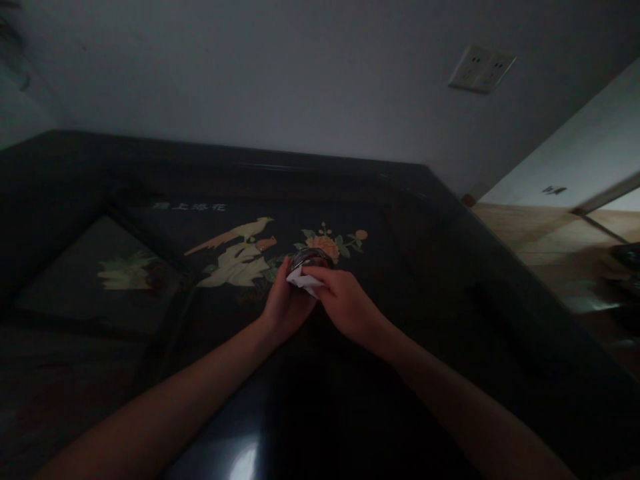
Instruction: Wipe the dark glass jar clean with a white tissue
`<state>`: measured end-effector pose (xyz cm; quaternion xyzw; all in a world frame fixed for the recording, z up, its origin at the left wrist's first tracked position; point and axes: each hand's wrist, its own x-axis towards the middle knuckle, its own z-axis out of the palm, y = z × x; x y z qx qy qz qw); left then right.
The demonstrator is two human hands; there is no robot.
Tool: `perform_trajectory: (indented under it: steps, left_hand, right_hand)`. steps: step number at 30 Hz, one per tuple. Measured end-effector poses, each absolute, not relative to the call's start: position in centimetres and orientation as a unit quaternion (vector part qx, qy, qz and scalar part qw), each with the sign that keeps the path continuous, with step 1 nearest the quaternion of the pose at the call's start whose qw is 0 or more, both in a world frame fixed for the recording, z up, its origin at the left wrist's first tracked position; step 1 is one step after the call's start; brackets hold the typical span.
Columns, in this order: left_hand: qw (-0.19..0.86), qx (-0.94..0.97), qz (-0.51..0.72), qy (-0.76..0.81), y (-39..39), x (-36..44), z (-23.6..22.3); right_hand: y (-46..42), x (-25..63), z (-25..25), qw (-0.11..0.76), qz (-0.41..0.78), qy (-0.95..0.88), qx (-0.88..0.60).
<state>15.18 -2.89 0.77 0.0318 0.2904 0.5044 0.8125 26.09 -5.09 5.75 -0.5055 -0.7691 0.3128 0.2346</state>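
Observation:
Over a dark glossy tabletop [400, 313], my left hand [287, 307] is closed around the lower left side of a small round object with a shiny dark rim [315, 255]; it looks like a bowl or an ashtray, but the light is too dim to tell which. My right hand [345, 293] pinches a crumpled white tissue [304, 280] against the near side of that round object. Part of the tissue hangs between the two hands. Fingers and tissue hide much of the object's body.
Under the hands, the tabletop bears a bird picture [235, 253], a flower picture [323, 245] and pale written characters [190, 207]. A white wall with a double socket [481, 69] rises behind. Wooden floor [525, 233] shows at right, with dark items [625, 267] at the edge.

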Motion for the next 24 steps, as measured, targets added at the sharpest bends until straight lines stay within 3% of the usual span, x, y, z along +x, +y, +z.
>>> perform_trajectory:
  steps: [3, 9, 15, 19, 24]
  left_hand:
    - [0.809, 0.031, 0.509, 0.291, -2.9, 15.1, 0.5]
    - [0.818, 0.048, 0.487, 0.303, -2.9, 15.2, 0.6]
    - [0.826, 0.047, 0.463, 0.319, -2.7, 15.2, 0.4]
    - [0.827, 0.055, 0.467, 0.307, -2.9, 15.1, 0.7]
    - [0.831, 0.087, 0.489, 0.252, -3.2, 15.2, 0.8]
  right_hand:
    - [-5.1, 25.9, 5.6, 0.232, 0.309, -0.767, -0.513]
    - [-5.7, 25.8, 6.4, 0.066, 0.194, -0.838, -0.506]
    - [-5.7, 26.6, 7.2, -0.018, 0.061, -0.903, -0.424]
    - [-5.6, 26.8, 7.6, -0.031, 0.056, -0.902, -0.427]
    - [-4.8, 28.1, 7.9, 0.027, 0.123, -0.875, -0.467]
